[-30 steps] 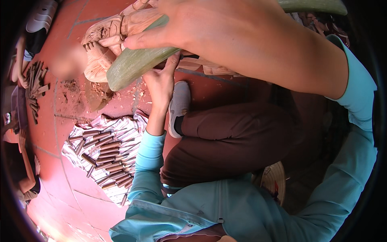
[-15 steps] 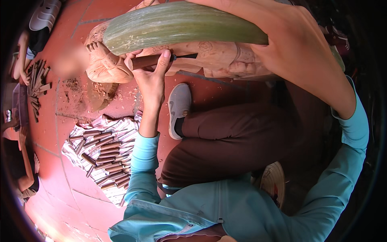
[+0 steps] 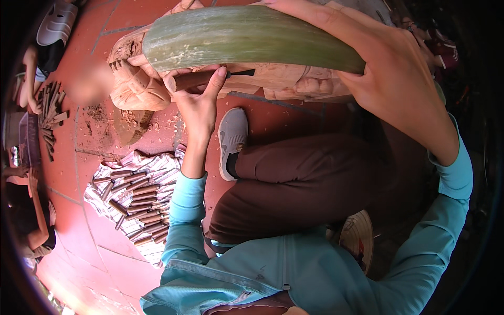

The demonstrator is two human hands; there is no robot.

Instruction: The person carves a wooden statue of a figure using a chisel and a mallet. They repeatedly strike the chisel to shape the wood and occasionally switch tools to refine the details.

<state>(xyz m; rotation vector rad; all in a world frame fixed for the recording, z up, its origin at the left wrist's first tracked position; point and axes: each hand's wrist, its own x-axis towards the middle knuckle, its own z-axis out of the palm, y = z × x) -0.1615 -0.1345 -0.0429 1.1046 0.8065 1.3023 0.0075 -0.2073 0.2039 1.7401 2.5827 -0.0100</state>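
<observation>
My left hand [image 3: 198, 107] is closed round the brown wooden handle of a chisel [image 3: 191, 80], its dark blade pointing right. Beneath the chisel lies a carved wooden figure [image 3: 139, 89] of pale wood, with rounded, cut shapes; whether the blade's tip touches it I cannot tell. Above, close to the camera, my right hand [image 3: 391, 71] grips the right end of a long, curved green club [image 3: 252, 37] with a streaked surface. That club hides much of the carving and the fingertips of my left hand.
A striped cloth [image 3: 100, 194] on the red tiled floor bears several wooden-handled chisels [image 3: 144, 197]. Wood shavings [image 3: 152, 125] lie below the carving. At the far left, other people sit near a pile of dark-handled tools [image 3: 51, 105]. My grey shoe [image 3: 233, 131] is beside the carving.
The green club and my right hand have shifted right and slightly down. My left hand and the chisel have stayed almost where they were.
</observation>
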